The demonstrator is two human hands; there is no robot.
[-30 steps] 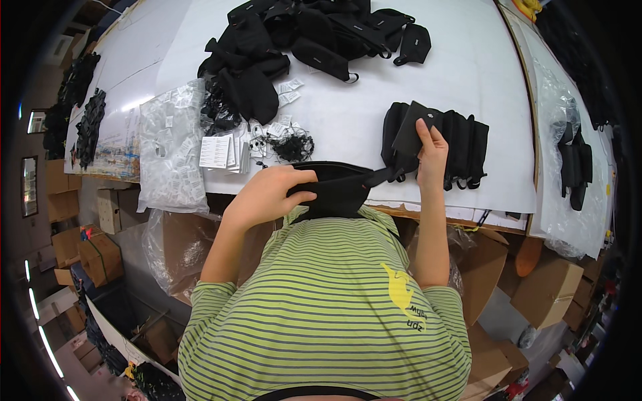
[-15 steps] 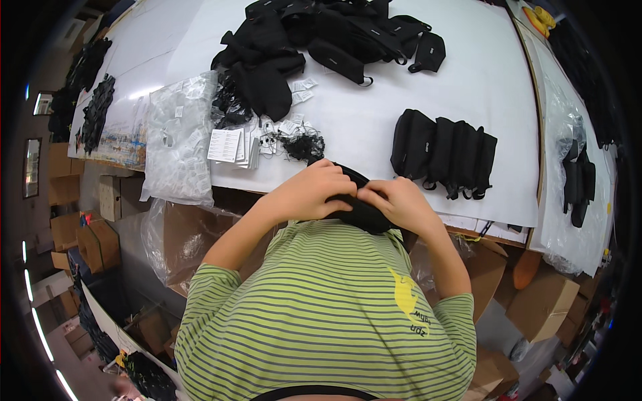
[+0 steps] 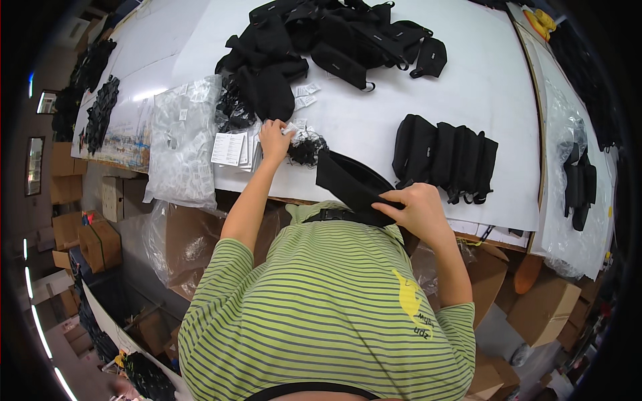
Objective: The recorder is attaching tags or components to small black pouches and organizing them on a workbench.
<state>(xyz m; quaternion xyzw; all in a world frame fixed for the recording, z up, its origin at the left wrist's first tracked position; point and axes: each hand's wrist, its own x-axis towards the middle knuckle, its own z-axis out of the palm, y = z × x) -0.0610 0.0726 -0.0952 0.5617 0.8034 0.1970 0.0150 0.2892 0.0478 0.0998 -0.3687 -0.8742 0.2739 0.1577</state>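
A black zippered pouch (image 3: 354,184) tilts at the table's front edge against my body, its long opening parted. My right hand (image 3: 418,208) pinches its right end between thumb and fingers. Out to the left, my left hand (image 3: 273,140) is over the small items on the table, fingertips closed on a small white packet (image 3: 289,129). Beside that hand lie a stack of white printed cards (image 3: 231,148) and a tangle of thin black cords (image 3: 307,150). More small white packets (image 3: 306,95) lie just beyond it.
A large heap of black pouches (image 3: 328,33) covers the far middle of the white table (image 3: 481,73). Several filled pouches (image 3: 435,157) stand in a row at right. A clear bag of white packets (image 3: 184,140) hangs over the front edge at left. Cardboard boxes (image 3: 542,304) stand below.
My left hand has let go of the pouch and moved left and away to the small packets. The pouch's left end now stands up, opening parted, while my right hand keeps hold.
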